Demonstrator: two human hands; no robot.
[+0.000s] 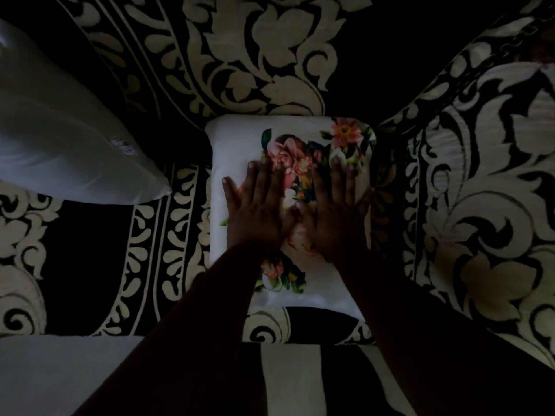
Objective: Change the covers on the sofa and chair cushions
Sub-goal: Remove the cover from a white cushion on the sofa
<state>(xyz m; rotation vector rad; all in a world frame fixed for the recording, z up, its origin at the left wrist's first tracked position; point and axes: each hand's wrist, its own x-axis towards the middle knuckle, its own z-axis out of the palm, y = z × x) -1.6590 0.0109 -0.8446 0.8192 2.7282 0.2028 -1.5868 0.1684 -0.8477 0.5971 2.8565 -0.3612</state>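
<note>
The floral cushion [288, 205], white with pink and orange flowers, lies flat on the seat of a black-and-cream patterned sofa [168, 235], close against the backrest and near the armrest on the right. Both hands press down on its top side by side: the left hand [258, 205] and the right hand [336, 208] each lie palm-down, grip spread flat with straight fingers, thumbs nearly meeting. A plain white pillow [60, 139] leans at the far left, well apart from the cushion.
</note>
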